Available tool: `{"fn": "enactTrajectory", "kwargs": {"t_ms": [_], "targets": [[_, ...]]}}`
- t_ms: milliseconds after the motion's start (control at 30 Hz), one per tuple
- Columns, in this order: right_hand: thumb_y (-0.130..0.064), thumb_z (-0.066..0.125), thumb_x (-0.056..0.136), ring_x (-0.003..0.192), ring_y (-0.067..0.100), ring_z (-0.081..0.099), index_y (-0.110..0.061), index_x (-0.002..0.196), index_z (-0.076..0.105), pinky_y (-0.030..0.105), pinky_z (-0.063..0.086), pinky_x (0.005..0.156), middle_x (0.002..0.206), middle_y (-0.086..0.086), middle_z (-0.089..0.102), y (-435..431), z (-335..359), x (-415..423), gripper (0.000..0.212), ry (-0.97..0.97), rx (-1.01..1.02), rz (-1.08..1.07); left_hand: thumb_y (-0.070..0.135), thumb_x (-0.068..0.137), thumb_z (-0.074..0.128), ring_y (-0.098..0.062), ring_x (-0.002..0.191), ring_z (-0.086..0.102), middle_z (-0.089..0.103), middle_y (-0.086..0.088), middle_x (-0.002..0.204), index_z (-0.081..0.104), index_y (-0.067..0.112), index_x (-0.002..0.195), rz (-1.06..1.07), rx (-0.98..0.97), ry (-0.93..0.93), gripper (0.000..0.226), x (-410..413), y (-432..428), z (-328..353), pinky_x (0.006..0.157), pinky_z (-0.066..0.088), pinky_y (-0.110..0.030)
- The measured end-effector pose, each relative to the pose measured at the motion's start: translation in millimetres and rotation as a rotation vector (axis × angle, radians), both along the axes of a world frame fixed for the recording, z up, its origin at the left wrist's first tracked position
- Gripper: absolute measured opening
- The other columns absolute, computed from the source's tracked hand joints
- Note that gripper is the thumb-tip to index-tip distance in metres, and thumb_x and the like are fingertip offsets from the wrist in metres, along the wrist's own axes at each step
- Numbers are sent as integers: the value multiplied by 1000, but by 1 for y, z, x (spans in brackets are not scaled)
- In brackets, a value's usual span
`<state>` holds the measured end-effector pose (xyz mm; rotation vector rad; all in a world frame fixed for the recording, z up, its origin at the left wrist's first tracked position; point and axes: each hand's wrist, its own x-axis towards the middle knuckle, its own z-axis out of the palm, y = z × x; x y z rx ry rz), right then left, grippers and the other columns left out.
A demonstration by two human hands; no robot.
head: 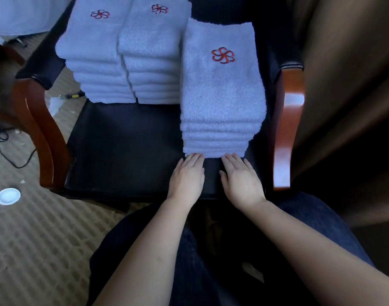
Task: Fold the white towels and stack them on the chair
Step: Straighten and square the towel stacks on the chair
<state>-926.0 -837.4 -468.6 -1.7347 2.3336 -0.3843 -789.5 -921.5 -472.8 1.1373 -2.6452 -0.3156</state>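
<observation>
Chair (123,146): dark, smooth padded seat, glossy curved wooden armrests with dark padded tops. It stands on a pale patterned carpet (34,239), with brown folds of curtain (343,107) past its right armrest.

Three stacks of folded white terry towels stand on the seat, each top towel bearing a red pinwheel emblem. The left stack (94,51) and middle stack (151,51) stand side by side, touching, at the seat's rear. The right stack (222,96) stands along the seat's right edge, reaching nearer the front edge. The seat's front left corner is bare.

Left hand (187,177) and right hand (242,180): both lie flat, palms down on the seat near its front edge, fingers straight, holding nothing, fingertips touching the right stack's bottom towel.

On the carpet left of the chair lie a dark cable (15,160) and a small round white dish (8,196).
</observation>
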Motion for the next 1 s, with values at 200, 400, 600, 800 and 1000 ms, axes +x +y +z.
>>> {"fn": "enactTrajectory", "kwargs": {"t_ms": [200, 400, 600, 800, 1000], "targets": [[-29, 29, 105, 149, 19, 11, -9, 152, 24, 32, -1, 119, 159, 5, 23, -32, 1, -11, 51, 32, 36, -76, 30, 104, 39, -9, 149, 11, 21, 3, 160, 24, 14, 153, 6, 85, -81, 54, -17, -30, 0, 120, 2, -33], [-28, 27, 105, 149, 20, 8, -9, 152, 20, 34, -1, 119, 160, 5, 19, -67, -2, -27, 52, 52, 45, -100, 37, 104, 33, -7, 149, 4, 14, 5, 162, 17, 16, 154, 33, 104, -114, 57, -40, -66, 2, 121, 0, -33], [-25, 28, 105, 149, 19, 10, -8, 151, 23, 35, 4, 119, 160, 5, 21, -105, -6, -55, 50, 77, 52, -117, 38, 105, 30, -8, 149, 5, 12, 6, 162, 16, 17, 155, 21, 113, -113, 56, -68, -104, 1, 121, 2, -34], [-23, 28, 105, 149, 19, 9, -8, 151, 24, 34, 3, 119, 160, 4, 21, -142, -6, -78, 49, 67, 44, -141, 34, 105, 34, -9, 149, 5, 11, 6, 163, 18, 16, 154, -15, 109, -87, 55, -84, -138, -3, 121, 3, -34], [-24, 26, 105, 149, 19, 11, -7, 151, 25, 35, 6, 120, 159, 5, 23, -170, -10, -86, 49, 52, 19, -166, 35, 105, 31, -11, 149, 7, 13, 4, 162, 19, 15, 154, 33, 99, -84, 54, -103, -158, -6, 121, 5, -34]]}}
